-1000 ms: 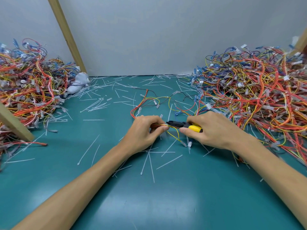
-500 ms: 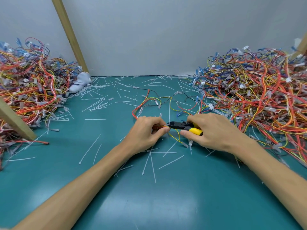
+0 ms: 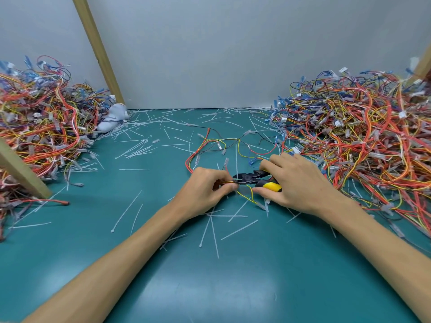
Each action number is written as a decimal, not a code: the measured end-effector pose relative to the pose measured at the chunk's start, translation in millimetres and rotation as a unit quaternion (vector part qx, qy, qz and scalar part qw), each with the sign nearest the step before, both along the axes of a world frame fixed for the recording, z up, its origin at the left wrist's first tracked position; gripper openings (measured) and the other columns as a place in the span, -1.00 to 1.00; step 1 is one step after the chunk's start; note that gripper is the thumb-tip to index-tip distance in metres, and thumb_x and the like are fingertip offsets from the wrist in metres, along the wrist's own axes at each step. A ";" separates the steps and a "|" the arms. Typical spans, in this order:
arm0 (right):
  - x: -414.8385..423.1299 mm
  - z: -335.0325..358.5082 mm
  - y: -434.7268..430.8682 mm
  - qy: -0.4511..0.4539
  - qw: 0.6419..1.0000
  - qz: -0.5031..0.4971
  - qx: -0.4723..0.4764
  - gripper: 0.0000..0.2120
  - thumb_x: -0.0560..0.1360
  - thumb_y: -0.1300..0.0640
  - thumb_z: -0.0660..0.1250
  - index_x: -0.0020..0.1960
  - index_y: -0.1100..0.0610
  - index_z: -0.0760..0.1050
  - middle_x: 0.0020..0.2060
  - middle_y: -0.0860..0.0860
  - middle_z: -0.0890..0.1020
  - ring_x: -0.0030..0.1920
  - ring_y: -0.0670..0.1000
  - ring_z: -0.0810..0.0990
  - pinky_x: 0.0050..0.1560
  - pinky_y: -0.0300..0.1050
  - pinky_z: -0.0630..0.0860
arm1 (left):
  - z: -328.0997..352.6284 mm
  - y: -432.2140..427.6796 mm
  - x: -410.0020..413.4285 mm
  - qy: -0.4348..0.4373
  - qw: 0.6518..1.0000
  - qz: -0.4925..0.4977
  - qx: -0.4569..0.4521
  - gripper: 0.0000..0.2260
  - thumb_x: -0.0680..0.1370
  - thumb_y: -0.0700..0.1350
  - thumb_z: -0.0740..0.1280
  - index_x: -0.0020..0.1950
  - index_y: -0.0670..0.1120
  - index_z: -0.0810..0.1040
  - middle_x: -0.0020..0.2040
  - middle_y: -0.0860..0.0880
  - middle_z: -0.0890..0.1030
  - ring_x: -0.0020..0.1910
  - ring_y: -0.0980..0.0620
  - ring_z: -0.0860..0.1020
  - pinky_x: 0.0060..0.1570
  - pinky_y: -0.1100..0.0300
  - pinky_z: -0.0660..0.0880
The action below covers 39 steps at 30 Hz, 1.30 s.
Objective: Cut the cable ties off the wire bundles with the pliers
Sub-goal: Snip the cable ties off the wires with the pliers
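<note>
From the head view, both forearms reach in over a green mat (image 3: pixel 210 287) and meet near its middle. The left hand (image 3: pixel 205 190) is curled, its thumb and fingertips pinching a short stretch of the wire bundle (image 3: pixel 227 182), a few thin red, yellow and black wires that loop away across the mat behind the hands. The right hand (image 3: pixel 296 183) grasps the pliers (image 3: pixel 251 179), fingers over the black upper handle and thumb under the yellow one. The black head points left, and its tip touches the wires right at the left fingertips. Whether the cutting edges have closed is too small to tell, and the tie itself is hidden between the fingers and the tool. One yellow wire hangs in a loop below the pliers and runs down to the mat. Cut cable ties (image 3: pixel 211 231), thin white strips, lie scattered over the mat, thickest near the hands and toward the back wall. A large tangled heap of wires (image 3: pixel 363 136) in orange, red, yellow and blue fills the right side, just beside the right hand. A second heap (image 3: pixel 39 127) lies on the left, well apart from the hands. A wooden post (image 3: pixel 98 50) leans up against the grey wall behind that heap, with a pale cloth lump (image 3: pixel 113 117) at its foot. Another wooden beam (image 3: pixel 21 171) slants across the left edge.
</note>
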State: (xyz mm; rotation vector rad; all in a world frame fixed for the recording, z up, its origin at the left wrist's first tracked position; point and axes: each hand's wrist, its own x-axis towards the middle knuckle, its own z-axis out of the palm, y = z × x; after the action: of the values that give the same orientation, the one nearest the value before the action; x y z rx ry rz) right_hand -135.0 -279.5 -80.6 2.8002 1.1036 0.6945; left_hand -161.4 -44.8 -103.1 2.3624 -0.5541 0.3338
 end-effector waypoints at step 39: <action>0.4 -0.9 0.1 0.147 0.989 -0.013 0.034 -0.66 0.49 -0.31 0.17 -0.21 -0.05 0.30 -0.28 0.00 0.58 -0.16 0.15 0.55 -0.28 -0.04 0.30 | -2.5 0.5 2.1 -0.012 1.000 -0.004 0.005 -0.89 0.52 -0.01 0.41 -0.21 0.04 0.61 -0.41 0.12 0.54 -0.41 0.22 0.45 -0.38 0.44 0.26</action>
State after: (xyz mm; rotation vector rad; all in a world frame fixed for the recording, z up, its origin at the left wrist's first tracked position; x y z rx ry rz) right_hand -134.6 -279.4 -81.5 3.0406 1.0985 0.3287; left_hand -159.2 -44.3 -105.5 2.3681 -0.5774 0.3569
